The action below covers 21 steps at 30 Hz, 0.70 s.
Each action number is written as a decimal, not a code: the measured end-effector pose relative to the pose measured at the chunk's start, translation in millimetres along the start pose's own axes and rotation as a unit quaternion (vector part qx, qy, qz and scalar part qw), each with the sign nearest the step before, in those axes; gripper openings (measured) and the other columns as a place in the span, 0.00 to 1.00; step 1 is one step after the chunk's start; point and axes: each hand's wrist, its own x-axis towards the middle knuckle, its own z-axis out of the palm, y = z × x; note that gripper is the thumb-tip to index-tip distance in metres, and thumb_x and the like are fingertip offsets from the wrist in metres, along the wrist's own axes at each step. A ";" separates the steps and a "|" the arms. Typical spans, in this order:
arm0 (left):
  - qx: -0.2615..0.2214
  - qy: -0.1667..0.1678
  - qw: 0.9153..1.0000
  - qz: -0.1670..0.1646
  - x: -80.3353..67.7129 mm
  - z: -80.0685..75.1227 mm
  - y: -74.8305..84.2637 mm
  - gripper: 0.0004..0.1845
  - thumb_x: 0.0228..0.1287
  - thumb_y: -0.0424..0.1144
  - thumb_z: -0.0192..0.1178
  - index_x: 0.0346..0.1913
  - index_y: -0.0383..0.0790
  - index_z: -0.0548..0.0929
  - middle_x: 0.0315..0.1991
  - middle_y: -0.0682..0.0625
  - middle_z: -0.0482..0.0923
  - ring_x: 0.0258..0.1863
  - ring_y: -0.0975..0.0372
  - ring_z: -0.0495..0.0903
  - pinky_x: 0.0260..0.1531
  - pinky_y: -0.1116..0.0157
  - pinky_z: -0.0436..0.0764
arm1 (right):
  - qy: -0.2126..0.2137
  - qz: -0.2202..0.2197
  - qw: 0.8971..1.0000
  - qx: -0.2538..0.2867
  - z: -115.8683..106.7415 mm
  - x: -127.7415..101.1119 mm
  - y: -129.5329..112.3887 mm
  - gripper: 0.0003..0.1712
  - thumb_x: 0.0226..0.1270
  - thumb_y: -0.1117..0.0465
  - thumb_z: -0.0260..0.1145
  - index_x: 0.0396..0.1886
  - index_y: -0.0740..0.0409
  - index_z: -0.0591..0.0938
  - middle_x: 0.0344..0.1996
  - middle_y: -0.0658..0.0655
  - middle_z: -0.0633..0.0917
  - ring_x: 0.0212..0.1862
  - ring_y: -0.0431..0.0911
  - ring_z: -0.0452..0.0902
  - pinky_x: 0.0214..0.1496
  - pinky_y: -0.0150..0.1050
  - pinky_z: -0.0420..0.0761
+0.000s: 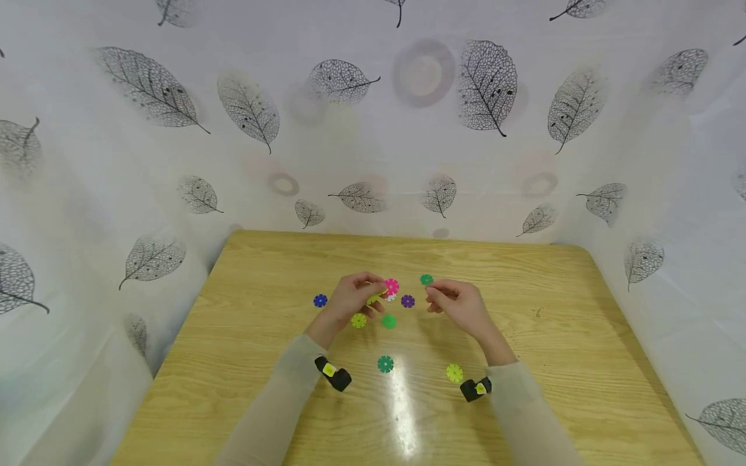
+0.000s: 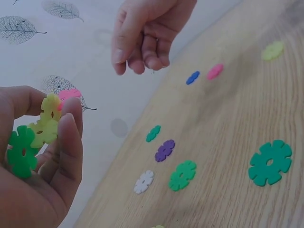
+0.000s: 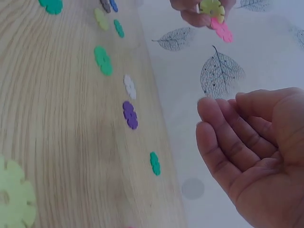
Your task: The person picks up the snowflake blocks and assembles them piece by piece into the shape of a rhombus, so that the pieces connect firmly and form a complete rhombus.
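fingers and thumb of your left hand are clamped round a short chain of slotted discs, held raised: green nearest your palm, two yellow in the middle, pink at the far tip. your right hand hangs in the air at three o'clock from it, well apart, fingers loosely curled and free.

below, in the head view, a blue disc lies at nine o'clock from your left hand, a yellow disc at six and a bright green disc at four. a white disc sits at three, partly hidden by the chain, a purple disc just past it. farther off at five rests a dark green disc. near your right hand, a teal disc lies at ten o'clock, and a pale yellow disc at six, close to your black wrist device. your left wrist view adds a pink disc beside another blue one, between four and five o'clock from your right hand. all lie flat on your wooden table; a leaf-print curtain hangs at twelve.
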 end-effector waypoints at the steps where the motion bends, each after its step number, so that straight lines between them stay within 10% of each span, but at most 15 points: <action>1: 0.000 0.001 1.000 0.000 0.0 -0.1 -0.1 0.11 0.71 0.39 0.61 0.49 0.36 0.82 0.37 0.46 0.85 0.23 0.61 0.84 0.22 0.68 0.84 | 0.005 0.003 1.000 -0.005 -2.0 -1.3 0.7 0.12 0.73 0.64 0.62 0.49 0.67 0.84 0.36 0.64 0.88 0.37 0.61 0.86 0.39 0.42 0.89; 14: -0.024 -0.007 1.000 -0.005 -1.3 -2.3 -0.7 0.13 0.72 0.45 0.59 0.49 0.39 0.81 0.38 0.41 0.86 0.25 0.58 0.87 0.24 0.65 0.86 | 0.039 0.042 0.997 -0.052 -24.2 -4.5 58.4 0.18 0.72 0.57 0.65 0.52 0.65 0.83 0.41 0.66 0.87 0.39 0.58 0.86 0.37 0.47 0.89; 21: -0.053 -0.017 0.998 -0.017 1.3 -1.6 -1.4 0.13 0.76 0.44 0.54 0.50 0.38 0.78 0.40 0.36 0.85 0.25 0.58 0.87 0.22 0.67 0.86 | 0.051 0.034 0.983 -0.175 -38.0 -13.2 71.5 0.14 0.71 0.58 0.65 0.49 0.63 0.85 0.41 0.58 0.88 0.40 0.50 0.83 0.39 0.34 0.84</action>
